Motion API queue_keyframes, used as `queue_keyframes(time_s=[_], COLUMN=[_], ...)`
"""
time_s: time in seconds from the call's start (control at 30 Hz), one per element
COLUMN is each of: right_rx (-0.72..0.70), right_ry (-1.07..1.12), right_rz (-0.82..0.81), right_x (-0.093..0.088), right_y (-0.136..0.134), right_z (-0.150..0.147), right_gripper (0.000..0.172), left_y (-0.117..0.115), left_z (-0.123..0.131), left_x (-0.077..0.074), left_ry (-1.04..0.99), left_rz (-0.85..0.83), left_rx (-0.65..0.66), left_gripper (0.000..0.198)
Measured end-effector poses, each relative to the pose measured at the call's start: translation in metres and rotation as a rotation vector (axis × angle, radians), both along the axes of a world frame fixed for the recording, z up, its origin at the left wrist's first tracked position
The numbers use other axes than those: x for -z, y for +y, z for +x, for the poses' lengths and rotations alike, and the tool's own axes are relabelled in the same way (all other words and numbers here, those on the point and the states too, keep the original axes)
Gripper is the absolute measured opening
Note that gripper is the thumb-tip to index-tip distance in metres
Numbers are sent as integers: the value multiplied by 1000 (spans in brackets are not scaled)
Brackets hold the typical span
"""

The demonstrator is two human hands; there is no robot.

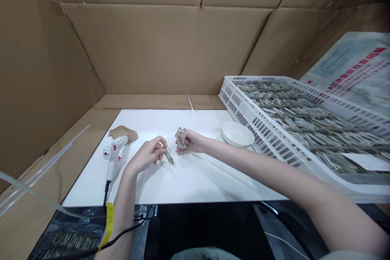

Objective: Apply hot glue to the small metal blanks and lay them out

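Over the white board [201,187], my left hand [149,154] pinches one small, narrow, brass-coloured flat piece [169,157] between thumb and fingertips. Its free end points down and to the right. A little further right, my right hand [191,139] is closed around a small bunch of brass-coloured metal pieces [182,139], held upright. Some of the bunch lies behind the thumb and fingers, and the exact kind of piece is too small to make out. The two hands are close together but apart.
A white hot glue gun [114,156] lies left on a brown lump [123,132], its cord trailing toward me. A white bowl [237,134] stands against a white slotted crate [256,120] filled with rows of similar pieces. Cardboard walls [146,48] enclose the place.
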State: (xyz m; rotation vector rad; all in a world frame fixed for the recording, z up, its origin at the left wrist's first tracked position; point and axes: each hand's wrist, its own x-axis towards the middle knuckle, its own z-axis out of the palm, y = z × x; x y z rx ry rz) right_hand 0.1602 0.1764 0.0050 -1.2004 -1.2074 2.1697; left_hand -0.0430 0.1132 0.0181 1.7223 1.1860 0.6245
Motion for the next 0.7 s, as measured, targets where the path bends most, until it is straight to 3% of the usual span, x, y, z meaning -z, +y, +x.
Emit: queue_keyframes(time_s=[0.07, 0.17, 0.3, 0.47, 0.7], right_rx=[49, 76, 118, 149, 404], right_ry=[144, 272, 380, 536, 533], right_rz=[-121, -158, -196, -244, -241], right_x=[-6, -12, -15, -18, -31], right_y=[-10, -25, -39, -44, -35], right_z=[1, 1, 2, 9, 32], right_gripper=[27, 23, 20, 28, 27], left_y=[-1, -1, 5, 16, 34], left_z=[-1, 4, 21, 36, 47], left_x=[-14, -34, -48, -48, -30], left_ry=[-14, 1, 42, 68, -180], left_rz=[63, 139, 177, 289, 285], left_rx=[15, 46, 88, 31, -205], left_gripper=[5, 6, 9, 19, 21])
